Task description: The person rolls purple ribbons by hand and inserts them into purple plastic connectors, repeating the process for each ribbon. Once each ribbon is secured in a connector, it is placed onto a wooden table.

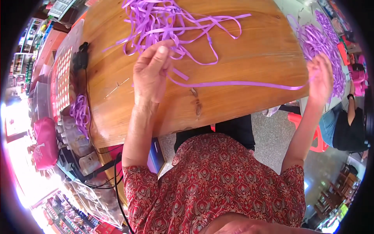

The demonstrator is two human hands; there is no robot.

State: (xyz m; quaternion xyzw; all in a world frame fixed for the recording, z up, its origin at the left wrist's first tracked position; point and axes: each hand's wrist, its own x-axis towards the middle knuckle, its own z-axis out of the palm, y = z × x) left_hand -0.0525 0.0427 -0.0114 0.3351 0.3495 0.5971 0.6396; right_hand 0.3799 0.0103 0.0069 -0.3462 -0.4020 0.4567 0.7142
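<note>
A length of flat purple ribbon [237, 83] runs between my two hands, low over the wooden table. My left hand [152, 72] is closed in a pinch with the thumb on top, and the ribbon comes out below its fingers. Just beyond it lies a loose heap of purple ribbon [156, 23], with loops spread to the right. My right hand [321, 78] is raised past the table's right edge, its fingers pinched at the ribbon's other part. A second, larger pile of purple ribbon [313, 41] lies behind that hand on a white surface.
The wooden table [249, 50] fills the middle. On its left edge sit a black plug-like item [81, 56] and a cable. A small purple ribbon bundle [80, 113] hangs beside a pink pouch [44, 142]. At right are a red stool [319, 136] and another person [348, 128].
</note>
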